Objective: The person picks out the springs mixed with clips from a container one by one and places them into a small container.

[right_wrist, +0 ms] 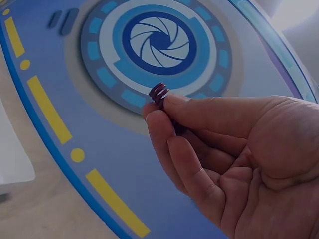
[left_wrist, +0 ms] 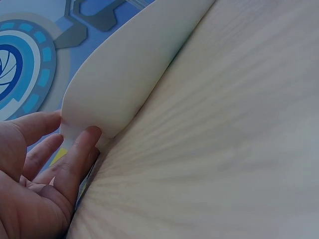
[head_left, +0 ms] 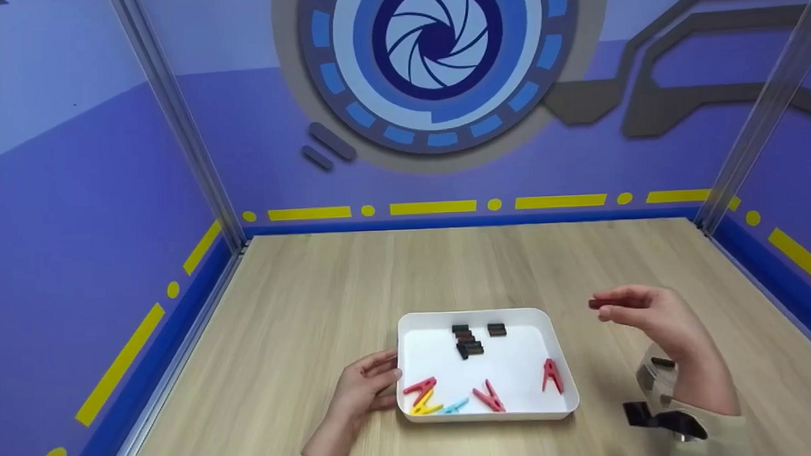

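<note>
A white tray (head_left: 416, 349) stands on the wooden table. My left hand (head_left: 364, 389) is at its left side, with loosely bent fingers touching the outer wall (left_wrist: 119, 69) in the left wrist view. Above the table, right of the tray, my right hand (head_left: 658, 317) pinches a small dark red ribbed piece (right_wrist: 159, 92) between thumb and fingertips; the fingers hide part of it. Inside the tray lie red clothespins (head_left: 490, 396), a yellow clothespin (head_left: 425, 405) and a light blue clothespin (head_left: 455, 406) near the front and right. Several small dark ribbed pieces (head_left: 497, 330) sit toward the back.
The wooden table (head_left: 313, 292) is bounded by printed blue panels (head_left: 240, 139) at the back and both sides, with metal posts (head_left: 189, 127) at the corners. A black strap (head_left: 675, 421) and a pale round part hang by my right wrist.
</note>
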`<state>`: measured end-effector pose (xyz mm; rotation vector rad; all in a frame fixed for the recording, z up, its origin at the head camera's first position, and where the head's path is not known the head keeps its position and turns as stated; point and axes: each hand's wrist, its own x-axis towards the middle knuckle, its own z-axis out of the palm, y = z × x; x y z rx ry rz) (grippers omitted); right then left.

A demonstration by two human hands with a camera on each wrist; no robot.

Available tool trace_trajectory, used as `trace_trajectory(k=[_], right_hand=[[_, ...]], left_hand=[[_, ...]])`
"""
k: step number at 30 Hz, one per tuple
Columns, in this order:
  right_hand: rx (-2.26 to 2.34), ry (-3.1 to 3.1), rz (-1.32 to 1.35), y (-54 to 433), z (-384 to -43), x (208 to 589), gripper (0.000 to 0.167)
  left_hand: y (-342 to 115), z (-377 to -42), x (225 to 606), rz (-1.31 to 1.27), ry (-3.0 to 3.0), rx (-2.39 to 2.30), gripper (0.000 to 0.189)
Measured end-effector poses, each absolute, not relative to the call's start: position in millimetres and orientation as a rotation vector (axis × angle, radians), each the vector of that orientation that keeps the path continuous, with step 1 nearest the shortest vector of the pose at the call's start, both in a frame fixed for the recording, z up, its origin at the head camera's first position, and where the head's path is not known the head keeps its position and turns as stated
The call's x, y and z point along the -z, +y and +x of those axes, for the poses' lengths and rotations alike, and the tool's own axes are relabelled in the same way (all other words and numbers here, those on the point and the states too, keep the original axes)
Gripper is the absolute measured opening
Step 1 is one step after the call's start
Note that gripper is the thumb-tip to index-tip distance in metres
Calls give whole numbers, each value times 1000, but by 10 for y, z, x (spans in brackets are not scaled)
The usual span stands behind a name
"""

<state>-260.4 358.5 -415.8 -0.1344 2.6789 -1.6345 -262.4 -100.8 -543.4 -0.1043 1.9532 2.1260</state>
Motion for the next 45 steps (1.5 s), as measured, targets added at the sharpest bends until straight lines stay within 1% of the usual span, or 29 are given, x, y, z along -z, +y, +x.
trace_trajectory(k=[3, 10, 15, 22, 28, 37, 45], right_hand=[[1658, 2696, -95, 3722, -2546, 4134, 45], [1715, 2675, -57, 4028, -2418, 4138, 31], [1653, 2680, 4, 4227, -2362, 4193, 32], [1425, 2696, 130, 4460, -2324, 4324, 48], [1292, 2653, 152, 4594, -2340, 4372, 47], [1043, 2656, 172, 4612, -2410, 4405, 42], [1056, 2609, 197, 4591, -2416, 4407, 41]], left_hand=[[-1015, -2628, 5424, -94, 1955, -2127, 54], [-1033, -2618, 5424, -90, 1947, -2130, 54], [-1038, -2619, 5434, -91, 1943, -2134, 54], [-1033, -2617, 5435, -110, 1926, -2147, 54], [-1023, -2625, 5439, -131, 1936, -2143, 54], [-1009, -2629, 5450, -137, 1948, -2131, 54], [-1003, -2640, 5458, -133, 1955, -2121, 55]])
